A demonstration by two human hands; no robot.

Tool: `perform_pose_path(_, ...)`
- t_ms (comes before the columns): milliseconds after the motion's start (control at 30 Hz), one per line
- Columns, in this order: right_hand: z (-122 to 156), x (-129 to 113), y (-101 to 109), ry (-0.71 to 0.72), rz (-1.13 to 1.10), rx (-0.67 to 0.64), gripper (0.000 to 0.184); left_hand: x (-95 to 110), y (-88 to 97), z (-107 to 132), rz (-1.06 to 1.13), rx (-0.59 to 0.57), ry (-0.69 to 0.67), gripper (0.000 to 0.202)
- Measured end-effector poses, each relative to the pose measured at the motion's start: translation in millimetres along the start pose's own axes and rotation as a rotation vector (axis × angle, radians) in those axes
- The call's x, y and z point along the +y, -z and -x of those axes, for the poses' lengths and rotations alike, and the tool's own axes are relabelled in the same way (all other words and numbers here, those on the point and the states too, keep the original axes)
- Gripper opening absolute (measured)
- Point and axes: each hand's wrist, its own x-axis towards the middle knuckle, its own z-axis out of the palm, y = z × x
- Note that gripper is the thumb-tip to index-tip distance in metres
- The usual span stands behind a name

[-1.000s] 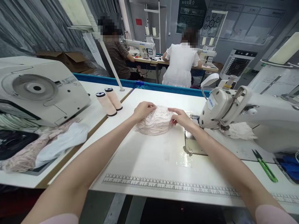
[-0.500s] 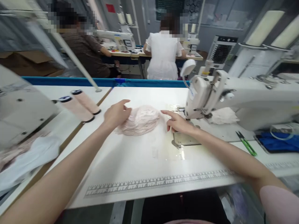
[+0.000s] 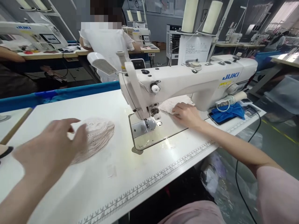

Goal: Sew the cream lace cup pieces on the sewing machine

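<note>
On the left of the white table lies a fanned stack of pale pink lace pieces [image 3: 100,137]. My left hand [image 3: 54,143], smeared by motion, is over its left edge with thumb and fingers apart. Beneath the arm of the white sewing machine [image 3: 182,79] is a second pile of white lace pieces [image 3: 167,104]. My right hand [image 3: 187,115] reaches there, its fingers curled over the pile's near right edge. The fingertips are partly hidden against the lace. Between the two piles sits the machine's needle plate [image 3: 141,128].
A printed ruler [image 3: 149,183] runs along the table's front edge. At right are blue cloth [image 3: 227,113] and a black cable [image 3: 238,174]. Cream thread cones [image 3: 190,15] stand behind the machine. Beyond the blue cloth edge [image 3: 88,88] a person in white [image 3: 105,46] sits.
The view has swung right towards the machine. My right hand has moved from beside the pink stack to the white lace under the machine arm. My left hand stays by the stack.
</note>
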Motion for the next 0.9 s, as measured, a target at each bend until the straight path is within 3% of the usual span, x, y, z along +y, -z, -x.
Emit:
perform_pose_path(67,-9.4,2.4,-3.7,-0.028,0.042,0.005,0.022,32.7,-10.0,11.9,-0.251,0.214,-0.097,0.055)
perform_pose_path(133,-17.6,-0.2,-8.1,-0.044,0.064,-0.005,0.024,56.6,-23.7,20.2,-0.294,0.247,-0.193,0.049)
perform_pose_path(233,-23.4,-6.6,-9.8,-0.056,0.066,-0.042,0.019,73.6,-42.6,27.3,-0.259,0.24,-0.331,0.04)
perform_pose_path(333,-18.3,-17.8,-3.2,-0.032,0.009,-0.137,0.019,78.3,-52.2,32.3,-0.139,0.161,-0.341,0.036)
perform_pose_path(467,0.8,-52.8,8.8,0.088,-0.167,-0.412,0.019,80.7,-55.9,38.4,0.018,-0.099,-0.279,0.039)
perform_pose_path(600,15.5,-96.5,11.2,0.152,-0.641,-0.787,0.018,80.1,-60.8,41.4,0.138,-0.207,-0.272,0.041)
perform_pose_path(667,17.1,-109.6,9.3,0.135,-0.787,-0.85,0.015,78.2,-64.3,42.3,0.157,-0.212,-0.312,0.038)
perform_pose_path(733,19.1,-113.9,9.2,0.136,-0.825,-0.793,0.012,76.3,-67.7,43.7,0.164,-0.213,-0.353,0.032)
perform_pose_path(800,29.0,-110.4,14.9,0.154,-0.817,-0.639,0.011,75.4,-70.5,45.8,0.202,-0.208,-0.379,0.024)
perform_pose_path(900,70.5,-93.0,36.3,0.175,-0.717,-0.381,0.015,76.7,-73.2,49.0,0.315,-0.204,-0.394,0.017)
